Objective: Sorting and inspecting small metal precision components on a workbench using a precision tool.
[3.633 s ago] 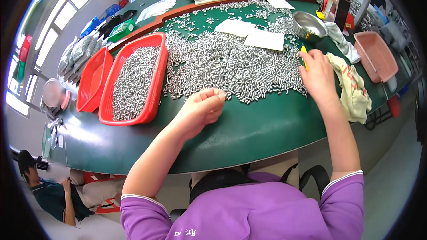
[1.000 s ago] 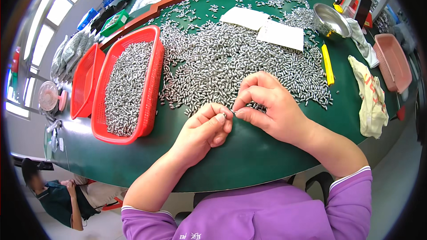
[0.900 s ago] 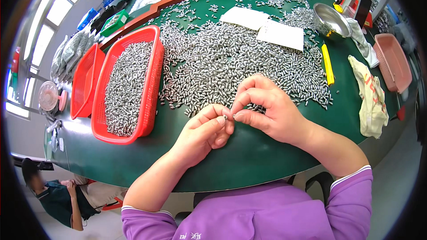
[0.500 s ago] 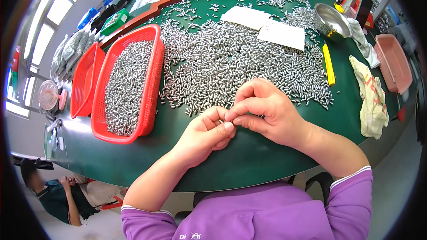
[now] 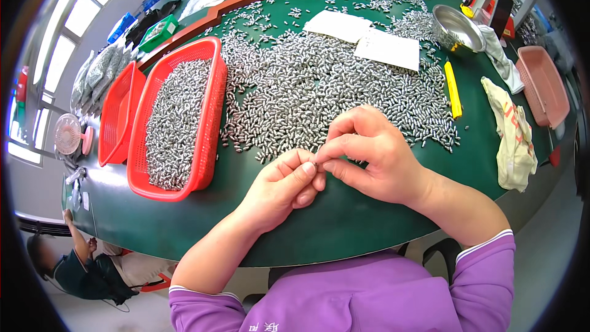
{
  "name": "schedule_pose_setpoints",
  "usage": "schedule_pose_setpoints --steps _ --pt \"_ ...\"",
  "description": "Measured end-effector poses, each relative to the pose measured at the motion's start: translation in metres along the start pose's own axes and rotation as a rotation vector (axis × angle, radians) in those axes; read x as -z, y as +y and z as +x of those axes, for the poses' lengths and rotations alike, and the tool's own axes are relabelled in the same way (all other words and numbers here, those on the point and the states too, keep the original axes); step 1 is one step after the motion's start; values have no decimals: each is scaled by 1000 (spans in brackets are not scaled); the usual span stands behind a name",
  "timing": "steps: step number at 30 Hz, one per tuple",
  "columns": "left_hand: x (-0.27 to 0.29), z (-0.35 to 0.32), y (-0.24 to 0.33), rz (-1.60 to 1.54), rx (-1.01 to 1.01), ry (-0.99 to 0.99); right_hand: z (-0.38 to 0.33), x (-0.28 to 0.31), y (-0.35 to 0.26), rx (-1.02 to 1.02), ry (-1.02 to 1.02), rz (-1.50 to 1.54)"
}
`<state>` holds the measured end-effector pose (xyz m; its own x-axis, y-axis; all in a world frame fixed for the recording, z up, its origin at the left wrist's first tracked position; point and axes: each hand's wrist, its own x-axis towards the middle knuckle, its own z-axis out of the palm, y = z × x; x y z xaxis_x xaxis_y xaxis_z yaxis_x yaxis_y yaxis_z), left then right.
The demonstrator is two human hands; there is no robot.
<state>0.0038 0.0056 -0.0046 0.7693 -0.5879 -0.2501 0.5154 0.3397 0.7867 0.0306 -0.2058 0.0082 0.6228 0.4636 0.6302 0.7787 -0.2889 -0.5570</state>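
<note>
both hands were apart a few seconds back, right out at the pile's far edge; now they've met at the near edge of the green table. left hand and right hand pinch together on one small silver metal piece, fingertips touching. looks like fitting or checking a single piece. spread-out heap of small silver metal pieces just beyond; red plastic basket of same pieces to the left.

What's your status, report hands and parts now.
Left hand and right hand pinched together on one small metal piece. Loose metal pieces piled just beyond. Red basket left, nothing blocking.
</note>
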Motion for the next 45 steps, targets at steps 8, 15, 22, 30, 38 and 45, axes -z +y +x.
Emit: schedule_pose_setpoints --steps 8,15,22,30,38,45 --pt "1 0 1 5 -57 26 -1 1 5 -106 -15 -129" --pt "1 0 0 -5 -57 24 0 0 -1 -54 32 -64" --pt "1 1 -2 -49 -64 1 -1 0 0 25 16 -49" --pt "2 2 1 215 -180 72 3 18 15 -45 141 -292" --pt "-9 -5 2 837 -283 248 -10 121 48 -716 93 -973" --pt "-19 -6 5 1315 -206 301 -35 143 80 -1082 39 -836"
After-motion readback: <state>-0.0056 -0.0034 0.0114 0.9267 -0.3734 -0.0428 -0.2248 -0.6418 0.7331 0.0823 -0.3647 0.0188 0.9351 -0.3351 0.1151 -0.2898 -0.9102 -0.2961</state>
